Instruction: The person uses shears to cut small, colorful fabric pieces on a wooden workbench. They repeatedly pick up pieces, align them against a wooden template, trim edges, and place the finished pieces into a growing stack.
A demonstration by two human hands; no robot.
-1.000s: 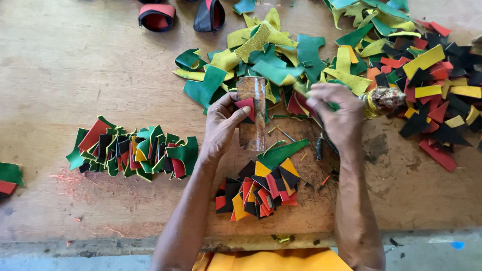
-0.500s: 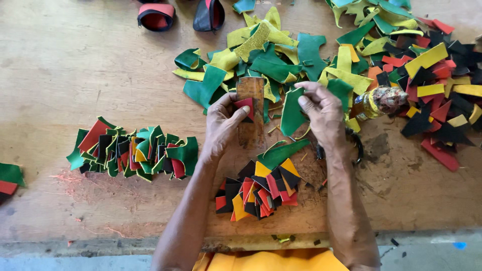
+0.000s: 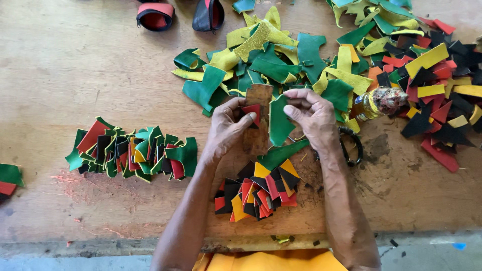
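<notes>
At frame centre I see my left hand (image 3: pixel 228 128) pinching a small red piece (image 3: pixel 252 111) against a brown wooden block (image 3: pixel 258 120), while my right hand (image 3: pixel 312 114) grips a green leather piece (image 3: pixel 279 122) beside it. Just below lies a fanned stack of cut pieces (image 3: pixel 258 193); a loose heap of scraps (image 3: pixel 281 60) sits above.

Scrap heap (image 3: pixel 311 55) behind hands, stacked row (image 3: pixel 133 153) left, small pile (image 3: pixel 258 193) in front

Worn wooden table (image 3: pixel 75 65) bears coloured leather scraps (image 3: pixel 281 55).

Both hands (image 3: pixel 228 128) (image 3: pixel 311 114) raised together, fingers pinched, forearms converging.
</notes>
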